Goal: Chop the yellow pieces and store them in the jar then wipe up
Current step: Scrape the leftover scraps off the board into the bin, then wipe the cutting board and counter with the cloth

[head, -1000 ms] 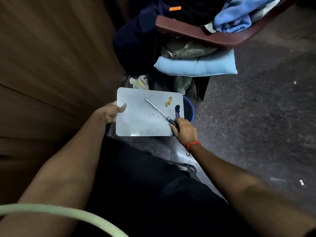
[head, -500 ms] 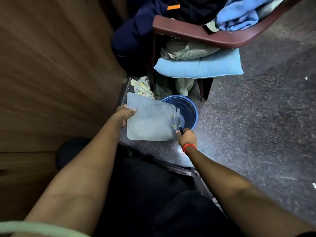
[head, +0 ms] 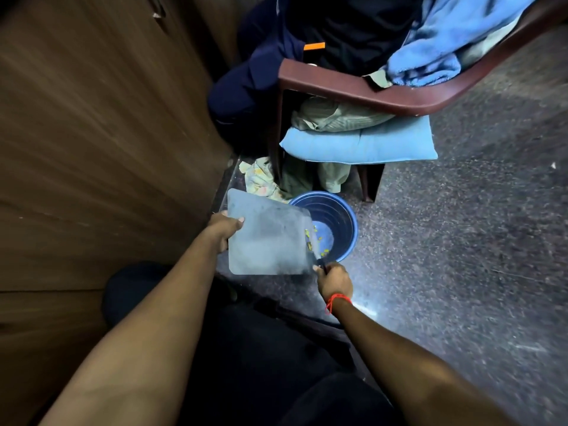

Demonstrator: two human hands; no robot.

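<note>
1. The cutting board (head: 267, 241) is held in the air by its left edge. The left hand (head: 226, 229) grips it with the thumb on top and the other fingers curled under. The board is carried from one side only, so it could turn or slip if the scraping is done with too much pressure.
2. The right hand (head: 335, 279) is closed round the dark handle of the knife (head: 319, 264). The blade is blurred, but it seems to lie along the right edge of the board. A hard stroke could make the blade jump off that edge.
3. The yellow pieces (head: 321, 239) are seen partly at the right edge of the board and partly at the bottom of the blue bucket (head: 344, 216), over which this edge hangs. If the board is tilted more or is moved aside, some pieces could be thrown past the rim onto the floor (head: 445, 256).
4. No jar is visible. The blue vessel looks more like a bucket, so it is possible that the pieces are landing where they cannot be stored.
5. A crumpled cloth (head: 259, 178) lies on the floor just behind the board. It should not be reached for while the knife is in the hand.
</note>
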